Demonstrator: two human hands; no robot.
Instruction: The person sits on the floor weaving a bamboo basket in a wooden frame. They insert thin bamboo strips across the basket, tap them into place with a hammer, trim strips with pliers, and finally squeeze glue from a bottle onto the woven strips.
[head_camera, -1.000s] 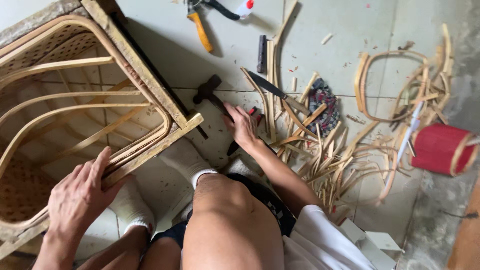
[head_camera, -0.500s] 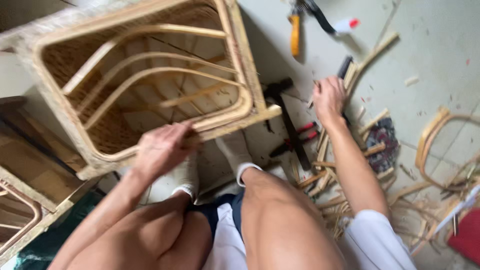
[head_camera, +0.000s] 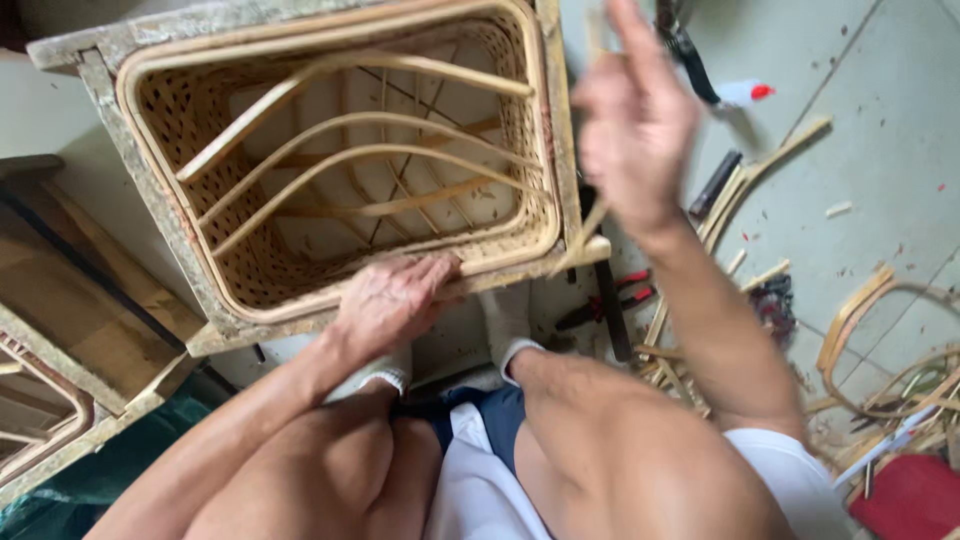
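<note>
Rattan frame (head_camera: 330, 150) is to be braced flat by left hand (head_camera: 392, 300), fingers spread; cane strip (head_camera: 585, 235) pinched in raised right hand (head_camera: 630, 120), fed w/o kinking.

A single head-worn camera looks steeply down from above the seated person's knees, tilted slightly forward toward the floor. It sits close: the rattan frame (head_camera: 340, 170) fills the upper left, and the raised right hand (head_camera: 635, 125) looks blurred, probably from nearness to the lens.

floor (head_camera: 880, 120) – pale tiles | rattan strips (head_camera: 880, 340), pliers (head_camera: 610, 300), woven frame (head_camera: 340, 160)
</note>
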